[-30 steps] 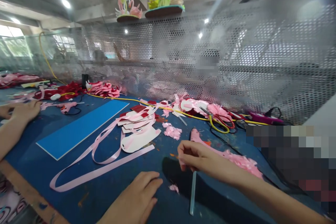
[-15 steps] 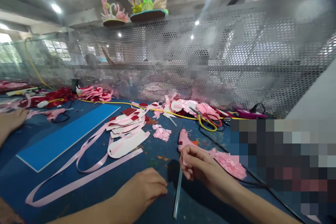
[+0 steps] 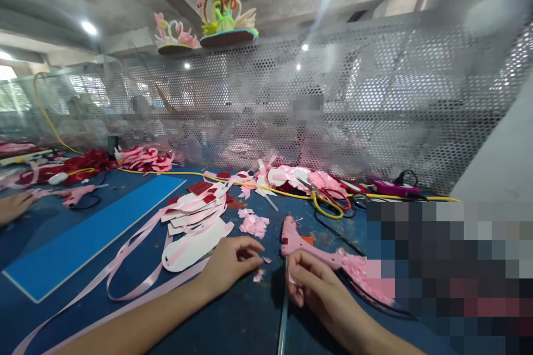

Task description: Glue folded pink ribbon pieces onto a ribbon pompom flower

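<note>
My left hand [image 3: 229, 263] hovers over the blue table with thumb and forefinger slightly apart. At its fingertips lies a small pink scrap [image 3: 266, 259], with a second pink scrap [image 3: 259, 275] just below. My right hand [image 3: 314, 283] is closed in a pinch on a small pale pink ribbon piece [image 3: 291, 276], mostly covered by the fingers. Right behind that hand lies a pink glue gun [image 3: 300, 245]; a clear glue stick [image 3: 283, 316] runs from it toward me. A cluster of pink ribbon petals [image 3: 254, 224] sits beyond my left hand.
White cut-out shapes [image 3: 195, 244] with long pink ribbon [image 3: 139, 288] lie left of centre, beside a blue board [image 3: 95, 233]. Yellow-handled scissors [image 3: 327, 208] and a yellow cord [image 3: 187, 173] are farther back, before a perforated metal screen [image 3: 250, 105]. Another person's hand [image 3: 16, 206] is at far left.
My left hand has moved forward and up in the view, and its thumb and forefinger have parted. Two pink scraps now show by it. My right hand keeps its pinch.
</note>
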`<move>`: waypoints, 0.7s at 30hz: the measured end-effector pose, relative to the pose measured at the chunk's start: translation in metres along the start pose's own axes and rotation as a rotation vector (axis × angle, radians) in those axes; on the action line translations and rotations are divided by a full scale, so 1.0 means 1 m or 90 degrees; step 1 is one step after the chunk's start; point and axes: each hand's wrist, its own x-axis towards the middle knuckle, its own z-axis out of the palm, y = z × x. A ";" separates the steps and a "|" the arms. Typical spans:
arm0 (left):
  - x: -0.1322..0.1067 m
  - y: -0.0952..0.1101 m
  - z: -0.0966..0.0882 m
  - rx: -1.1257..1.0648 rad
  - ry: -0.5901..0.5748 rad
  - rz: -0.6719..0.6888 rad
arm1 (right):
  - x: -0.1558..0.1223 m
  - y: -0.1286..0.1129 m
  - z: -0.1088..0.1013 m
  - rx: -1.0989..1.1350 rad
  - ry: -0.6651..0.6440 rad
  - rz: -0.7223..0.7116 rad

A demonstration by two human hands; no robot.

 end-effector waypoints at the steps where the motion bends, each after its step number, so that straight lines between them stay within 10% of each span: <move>1: -0.001 -0.001 0.000 0.033 0.010 0.000 | 0.000 0.000 0.000 -0.001 0.000 0.001; 14: 0.000 -0.011 -0.008 0.246 0.124 0.072 | -0.001 -0.002 0.000 -0.035 -0.004 0.011; 21: -0.013 0.001 -0.005 0.114 0.147 0.141 | -0.001 0.000 -0.001 -0.051 0.006 0.018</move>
